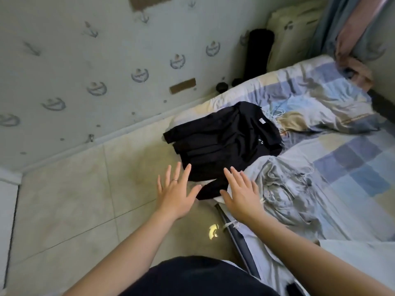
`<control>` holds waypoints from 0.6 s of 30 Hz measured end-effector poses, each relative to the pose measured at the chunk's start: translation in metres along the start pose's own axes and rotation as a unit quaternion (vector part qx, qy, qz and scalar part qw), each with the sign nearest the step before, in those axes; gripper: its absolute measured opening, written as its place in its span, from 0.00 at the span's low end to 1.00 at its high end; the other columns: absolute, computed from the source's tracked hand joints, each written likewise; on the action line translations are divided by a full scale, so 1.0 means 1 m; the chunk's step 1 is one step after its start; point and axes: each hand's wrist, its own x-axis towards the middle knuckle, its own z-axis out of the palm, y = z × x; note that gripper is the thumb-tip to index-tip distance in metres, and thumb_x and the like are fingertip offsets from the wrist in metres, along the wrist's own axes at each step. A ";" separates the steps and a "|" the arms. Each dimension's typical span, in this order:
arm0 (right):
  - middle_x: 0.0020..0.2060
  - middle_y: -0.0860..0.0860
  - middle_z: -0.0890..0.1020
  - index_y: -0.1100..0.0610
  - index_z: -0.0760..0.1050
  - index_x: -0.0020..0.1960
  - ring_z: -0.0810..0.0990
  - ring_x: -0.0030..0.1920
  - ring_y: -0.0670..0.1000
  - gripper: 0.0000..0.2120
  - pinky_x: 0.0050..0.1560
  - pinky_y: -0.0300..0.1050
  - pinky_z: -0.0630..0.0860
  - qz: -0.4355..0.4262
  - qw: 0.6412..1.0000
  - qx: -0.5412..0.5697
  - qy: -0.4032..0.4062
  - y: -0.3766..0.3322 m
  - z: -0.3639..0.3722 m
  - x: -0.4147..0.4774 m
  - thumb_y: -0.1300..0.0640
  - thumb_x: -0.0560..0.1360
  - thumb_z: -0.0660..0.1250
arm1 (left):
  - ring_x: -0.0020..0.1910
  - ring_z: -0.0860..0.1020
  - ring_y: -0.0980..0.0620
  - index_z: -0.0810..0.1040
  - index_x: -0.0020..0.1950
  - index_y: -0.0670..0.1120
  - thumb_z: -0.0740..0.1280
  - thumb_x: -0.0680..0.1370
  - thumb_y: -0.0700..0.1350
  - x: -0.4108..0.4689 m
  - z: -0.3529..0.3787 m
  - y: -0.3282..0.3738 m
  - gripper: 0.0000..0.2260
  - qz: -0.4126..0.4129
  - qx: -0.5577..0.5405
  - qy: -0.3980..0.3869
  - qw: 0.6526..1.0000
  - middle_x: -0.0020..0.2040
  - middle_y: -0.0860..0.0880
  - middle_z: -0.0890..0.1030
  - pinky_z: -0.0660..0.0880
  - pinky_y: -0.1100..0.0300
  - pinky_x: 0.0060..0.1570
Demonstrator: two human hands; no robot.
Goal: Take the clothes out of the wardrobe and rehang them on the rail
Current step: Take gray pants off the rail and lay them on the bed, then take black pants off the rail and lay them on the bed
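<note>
Black clothes (222,142) lie in a loose, roughly folded pile at the corner of the bed (346,165), the dark layers stacked one over another and their lower edge hanging past the mattress toward the floor (70,201). None of them is in my hands.

My left grip (177,194) is released, fingers straight and spread, palm down, holding nothing. It hangs over the tiled floor just beside the pile, with the fingertips reaching the pile's near edge. A thin ring (174,179) sits on one finger.

My right grip (241,196) is released too, fingers fanned out and flat, nothing in it. It is over the spot where the black clothes meet a crumpled grey blanket (286,189). It may be resting on the fabric or just above it; from this angle I cannot tell which.

The bed carries a checked sheet in blue, cream and grey, rumpled across its length. A dark bed frame (240,240) runs along the mattress edge below my right forearm.

Beyond the pile, a wall (89,67) papered with an anchor pattern meets the floor at a pale skirting. A black roll (258,52) stands upright in the far corner, close to the head of the bed, and a blue curtain (331,26) hangs at the upper right.
</note>
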 end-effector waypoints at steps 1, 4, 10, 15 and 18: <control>0.79 0.45 0.48 0.44 0.45 0.79 0.46 0.79 0.53 0.30 0.76 0.57 0.47 -0.014 1.000 -0.002 0.000 -0.021 0.006 0.000 0.42 0.81 0.53 | 0.80 0.36 0.49 0.44 0.81 0.60 0.51 0.80 0.67 -0.010 -0.004 -0.019 0.32 -0.012 -0.003 0.009 1.000 0.82 0.53 0.41 0.37 0.40 0.76; 0.79 0.45 0.47 0.43 0.43 0.79 0.44 0.79 0.52 0.30 0.76 0.58 0.45 -0.053 0.999 -0.006 -0.009 -0.088 0.031 -0.006 0.43 0.82 0.53 | 0.80 0.36 0.49 0.44 0.81 0.60 0.50 0.80 0.68 -0.044 -0.017 -0.084 0.32 -0.042 -0.009 0.031 0.999 0.82 0.53 0.41 0.38 0.40 0.76; 0.79 0.45 0.45 0.43 0.42 0.79 0.41 0.79 0.52 0.31 0.77 0.58 0.43 -0.104 0.994 -0.031 -0.012 -0.199 0.082 -0.036 0.43 0.82 0.53 | 0.80 0.36 0.48 0.42 0.81 0.59 0.50 0.80 0.68 -0.106 -0.040 -0.201 0.33 -0.082 -0.006 0.038 0.996 0.82 0.52 0.40 0.37 0.39 0.76; 0.79 0.46 0.46 0.44 0.42 0.79 0.43 0.79 0.54 0.32 0.77 0.60 0.45 -0.158 0.986 -0.049 -0.004 -0.292 0.110 -0.056 0.42 0.81 0.53 | 0.79 0.34 0.48 0.42 0.81 0.59 0.49 0.80 0.69 -0.160 -0.075 -0.284 0.34 -0.113 -0.005 0.064 0.991 0.81 0.52 0.37 0.34 0.40 0.75; 0.79 0.46 0.45 0.44 0.40 0.79 0.41 0.79 0.54 0.31 0.77 0.60 0.43 -0.203 0.977 -0.062 0.004 -0.343 0.105 -0.065 0.41 0.81 0.51 | 0.79 0.33 0.49 0.41 0.81 0.59 0.49 0.80 0.69 -0.188 -0.105 -0.315 0.34 -0.122 -0.007 0.106 0.987 0.81 0.53 0.37 0.34 0.40 0.75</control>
